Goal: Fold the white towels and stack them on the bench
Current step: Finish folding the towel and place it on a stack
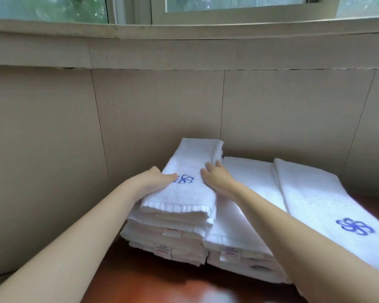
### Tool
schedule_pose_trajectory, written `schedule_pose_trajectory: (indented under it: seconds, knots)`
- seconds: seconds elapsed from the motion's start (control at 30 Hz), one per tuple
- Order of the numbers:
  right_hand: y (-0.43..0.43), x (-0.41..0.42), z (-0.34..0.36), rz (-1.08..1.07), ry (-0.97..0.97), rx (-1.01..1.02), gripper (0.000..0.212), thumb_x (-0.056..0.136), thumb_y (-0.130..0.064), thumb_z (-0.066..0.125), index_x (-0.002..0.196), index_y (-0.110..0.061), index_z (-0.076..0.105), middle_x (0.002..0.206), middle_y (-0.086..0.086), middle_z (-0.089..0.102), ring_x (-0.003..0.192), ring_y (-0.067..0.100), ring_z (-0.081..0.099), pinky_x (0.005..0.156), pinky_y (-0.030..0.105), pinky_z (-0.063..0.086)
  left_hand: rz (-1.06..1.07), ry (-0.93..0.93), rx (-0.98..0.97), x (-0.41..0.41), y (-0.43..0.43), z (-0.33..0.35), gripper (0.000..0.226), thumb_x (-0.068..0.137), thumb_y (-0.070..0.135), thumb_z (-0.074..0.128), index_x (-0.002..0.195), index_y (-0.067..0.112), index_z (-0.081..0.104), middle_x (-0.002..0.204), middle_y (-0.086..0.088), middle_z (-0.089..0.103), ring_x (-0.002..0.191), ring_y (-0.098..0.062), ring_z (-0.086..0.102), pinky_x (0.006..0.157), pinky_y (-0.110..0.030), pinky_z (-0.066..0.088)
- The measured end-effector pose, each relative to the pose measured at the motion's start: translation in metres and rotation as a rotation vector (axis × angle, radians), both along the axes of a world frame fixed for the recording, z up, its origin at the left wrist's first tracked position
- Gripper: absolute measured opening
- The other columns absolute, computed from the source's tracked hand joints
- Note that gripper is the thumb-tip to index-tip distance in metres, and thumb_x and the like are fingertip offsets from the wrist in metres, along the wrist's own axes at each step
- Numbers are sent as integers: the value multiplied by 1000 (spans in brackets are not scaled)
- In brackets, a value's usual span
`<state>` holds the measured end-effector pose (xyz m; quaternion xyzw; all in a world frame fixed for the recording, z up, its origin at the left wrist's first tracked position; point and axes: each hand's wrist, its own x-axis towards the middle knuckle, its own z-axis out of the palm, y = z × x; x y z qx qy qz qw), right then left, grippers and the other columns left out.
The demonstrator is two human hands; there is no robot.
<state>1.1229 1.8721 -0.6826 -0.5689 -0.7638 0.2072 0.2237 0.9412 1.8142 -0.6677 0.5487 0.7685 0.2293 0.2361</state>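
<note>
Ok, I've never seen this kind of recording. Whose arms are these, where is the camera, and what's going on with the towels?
The single picture comes from a camera worn on a person's head, looking forward and down, so the two bare arms are that person's own. No robot is involved. On a reddish-brown bench against a beige wall stand stacks of folded white towels. The left hand grips the left edge of the top towel on the left stack; the right hand rests flat on its right side. A lower stack sits beside it, and another towel with a blue flower emblem lies at the right.
</note>
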Motion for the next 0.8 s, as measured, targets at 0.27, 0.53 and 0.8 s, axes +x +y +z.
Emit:
schedule_pose_trajectory:
  seconds: [0.27,0.53,0.8]
  knots:
    - [-138,11,-4,224,-2,-177,71,99,-41,36,152,-16,-4,157,10,-21,147,26,5,116,35,10,90,-93,8,18,-92,4,80,88,56,52,143,5,24,126,-14,55,69,-16,49,52,-25,35]
    - [-231,86,50,443,-409,-427,62,96,-35,49,150,-21,24,156,-4,25,141,14,27,114,29,19,58,125,-109,67,-167,32,70,91,22,47,147,5,8,101,-10,59,80,-23,58,64,-28,48]
    - [-301,228,82,193,-560,-352,46,97,-30,46,142,-23,41,145,0,43,130,19,42,100,24,33,-321,25,-88,193,-219,69,50,92,18,45,141,15,33,106,-8,56,63,-13,53,52,-22,38]
